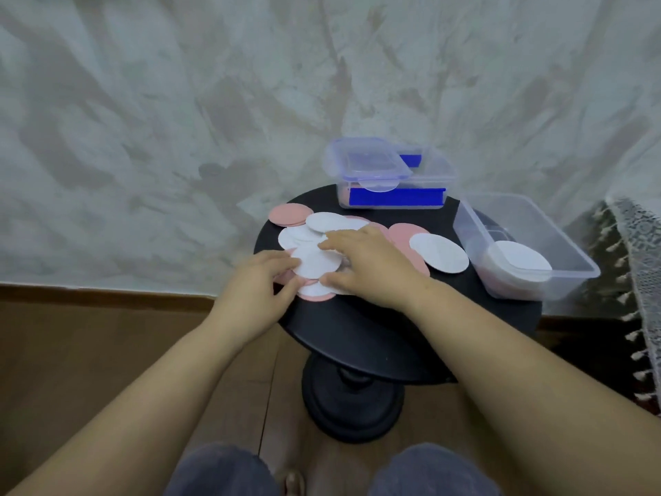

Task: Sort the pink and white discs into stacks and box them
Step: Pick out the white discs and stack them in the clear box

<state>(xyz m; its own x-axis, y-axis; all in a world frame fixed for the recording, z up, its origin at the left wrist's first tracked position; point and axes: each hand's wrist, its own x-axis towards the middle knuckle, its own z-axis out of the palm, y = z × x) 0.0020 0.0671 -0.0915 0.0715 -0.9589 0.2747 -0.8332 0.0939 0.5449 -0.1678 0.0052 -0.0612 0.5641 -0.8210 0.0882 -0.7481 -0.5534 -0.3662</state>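
Observation:
Pink and white discs lie mixed and overlapping on a small round black table (375,338). My left hand (261,281) and my right hand (372,263) both pinch the edges of one white disc (314,263) on top of the pile. A pink disc (289,214) lies at the far left. Another white disc (438,252) rests on a pink disc (404,234) at the right. A clear open box (568,245) on the table's right side holds a white disc (518,261) on a stack.
A second clear box (397,195) with blue strips stands at the table's back, its lid (368,161) lying across the top. A wall rises behind. Wooden floor lies below, a fringed rug (636,316) at right. My knees show at the bottom.

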